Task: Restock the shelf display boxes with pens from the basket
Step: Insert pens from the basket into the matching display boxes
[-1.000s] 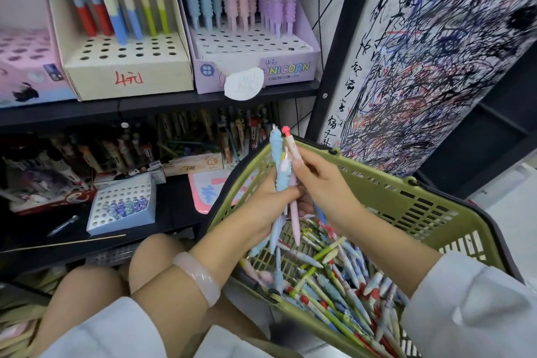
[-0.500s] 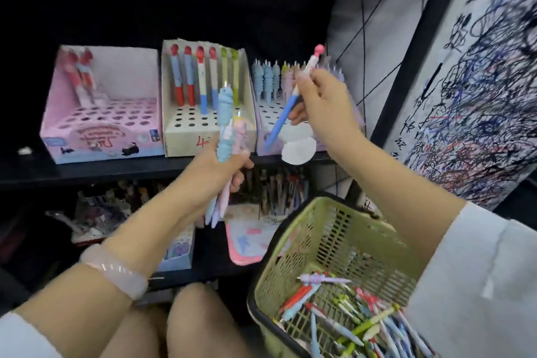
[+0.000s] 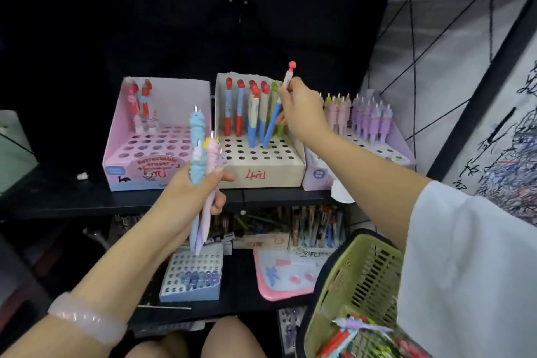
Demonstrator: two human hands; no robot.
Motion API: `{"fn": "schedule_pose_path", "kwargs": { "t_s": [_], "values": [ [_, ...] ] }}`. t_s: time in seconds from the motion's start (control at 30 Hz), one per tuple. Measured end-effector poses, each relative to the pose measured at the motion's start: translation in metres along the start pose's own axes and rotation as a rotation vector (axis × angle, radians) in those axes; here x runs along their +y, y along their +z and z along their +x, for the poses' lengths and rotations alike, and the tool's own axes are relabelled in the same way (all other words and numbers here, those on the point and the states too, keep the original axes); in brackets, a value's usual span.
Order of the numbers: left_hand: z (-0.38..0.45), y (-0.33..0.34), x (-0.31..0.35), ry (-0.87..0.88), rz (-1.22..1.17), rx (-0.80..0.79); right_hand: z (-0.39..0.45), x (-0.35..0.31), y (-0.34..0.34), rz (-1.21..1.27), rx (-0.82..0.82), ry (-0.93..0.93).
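Note:
My right hand (image 3: 302, 109) pinches a blue pen with a red knob (image 3: 273, 122), its tip in or just over a hole of the cream display box (image 3: 261, 174) on the upper shelf. That box holds several red, blue and green pens at its back. My left hand (image 3: 197, 192) grips a bundle of unicorn pens (image 3: 203, 160), blue, pink and lilac, upright in front of the shelf. A pink display box (image 3: 125, 166) with a few pens stands to the left, a lilac unicorn box (image 3: 406, 154) to the right. The green basket (image 3: 351, 279) with several pens sits at lower right.
The black shelf edge (image 3: 130, 200) runs under the boxes. Below it are a small blue-white pen box (image 3: 189, 279), a pink flat pack (image 3: 284, 279) and rows of pens. A scribbled test board (image 3: 505, 154) stands at right. My knees show at the bottom.
The view rose from the basket to the shelf. My right hand carried the blue pen over and lowered its tip to the cream box. My left hand lifted its bundle toward the shelf.

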State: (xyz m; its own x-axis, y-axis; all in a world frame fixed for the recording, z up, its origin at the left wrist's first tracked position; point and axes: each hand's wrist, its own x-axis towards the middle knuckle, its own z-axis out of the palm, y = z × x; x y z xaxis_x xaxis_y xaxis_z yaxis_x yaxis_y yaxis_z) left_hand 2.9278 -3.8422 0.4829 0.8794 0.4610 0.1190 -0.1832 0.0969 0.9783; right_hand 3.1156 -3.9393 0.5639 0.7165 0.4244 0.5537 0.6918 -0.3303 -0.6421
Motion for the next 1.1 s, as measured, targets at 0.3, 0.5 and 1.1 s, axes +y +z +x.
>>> {"fn": "schedule_pose_path", "kwargs": {
  "t_s": [0.3,0.5,1.1],
  "values": [
    [0.005,-0.002,-0.005,0.012,-0.004,-0.012,-0.010,0.006,0.016,-0.278,-0.349,0.054],
    [0.010,0.005,-0.008,0.039,-0.026,-0.021,-0.033,-0.009,0.003,-0.056,-0.178,-0.025],
    [0.040,0.065,-0.002,0.043,-0.034,-0.020,-0.006,0.030,-0.061,0.463,0.106,0.188]
  ]
}}
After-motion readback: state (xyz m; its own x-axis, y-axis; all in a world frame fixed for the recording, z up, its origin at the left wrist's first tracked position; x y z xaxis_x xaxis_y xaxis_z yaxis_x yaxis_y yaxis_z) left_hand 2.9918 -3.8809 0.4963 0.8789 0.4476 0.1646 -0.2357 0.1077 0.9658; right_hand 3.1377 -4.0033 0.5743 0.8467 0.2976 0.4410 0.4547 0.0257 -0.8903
